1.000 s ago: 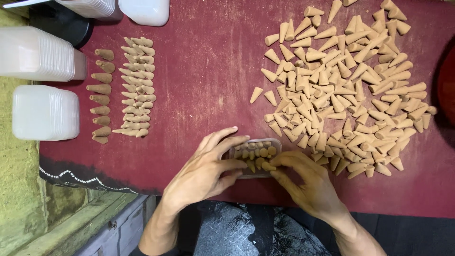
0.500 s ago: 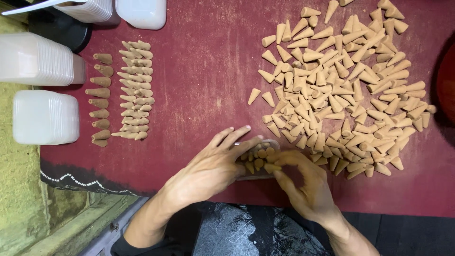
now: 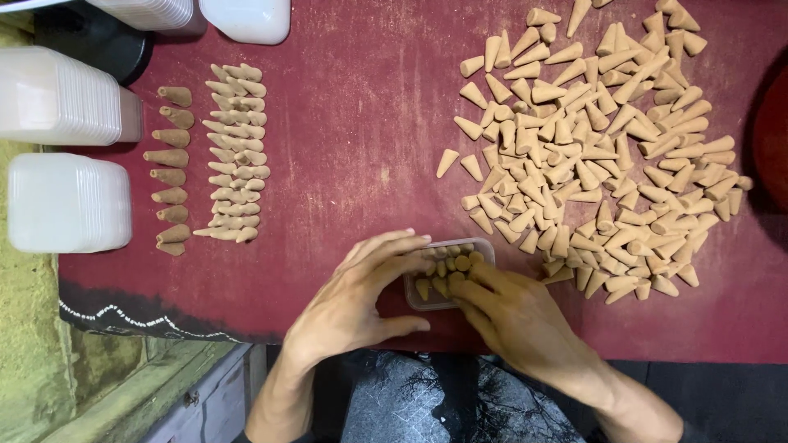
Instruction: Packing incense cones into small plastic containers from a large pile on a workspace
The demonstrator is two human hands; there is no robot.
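Both hands (image 3: 361, 299) (image 3: 513, 316) cup clear box (image 3: 450, 275), long axis left-right.

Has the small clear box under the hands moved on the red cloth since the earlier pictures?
No. The small clear box sits at the same spot beside the lower-left edge of the cone pile, near the cloth's front edge.

Bare red cloth (image 3: 353, 139) between the lined-up cones (image 3: 234, 156) and the loose cone pile (image 3: 591, 139) leaves an open lane; stacked white tubs (image 3: 70, 201) crowd the left edge, seemingly touching nothing
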